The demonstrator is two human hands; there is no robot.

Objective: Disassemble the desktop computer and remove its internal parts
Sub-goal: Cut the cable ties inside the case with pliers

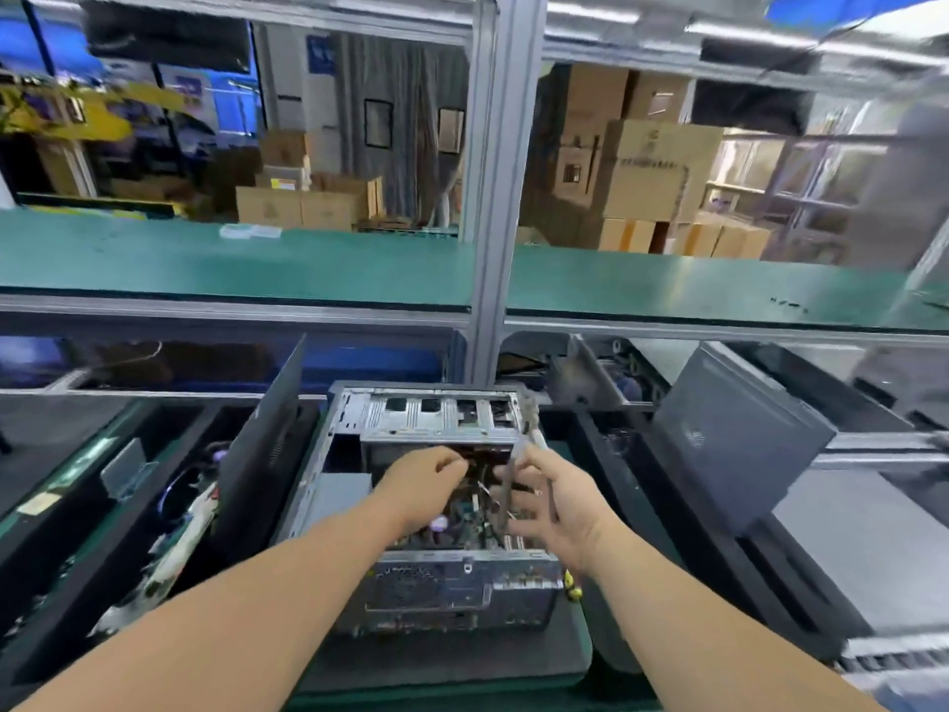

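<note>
Desktop computer case [441, 583], a boxy shell of dull grey sheet metal, is lying on its side with the open face up on a dark mat [462, 660] at the middle of my bench. Its near wall is showing a perforated fan grille and a row of ports; at the far end a stamped metal drive cage [436, 418] with rectangular cut-outs is spanning the width. Inside, I am seeing a green circuit board [462, 521] crowded with small parts and tangled wires, blurred by motion.

My left hand [421, 488] is reaching into the case, fingers curled downward over the wiring near the cage; whether they are pinching anything I cannot tell. My right hand [554, 506] is gripping a thin, flat card [513, 475] with a slim metal bracket, thumb and fingers closed around its edges, and is holding it upright just above the board.

A flat black side panel [267, 454] is leaning tilted just left of the case. Another dark grey case [734, 444] is resting at an angle well to the right. A green-topped shelf [231, 259] on an aluminium frame is running across above the bench, with brown cardboard boxes [642, 172] stacked beyond it.
</note>
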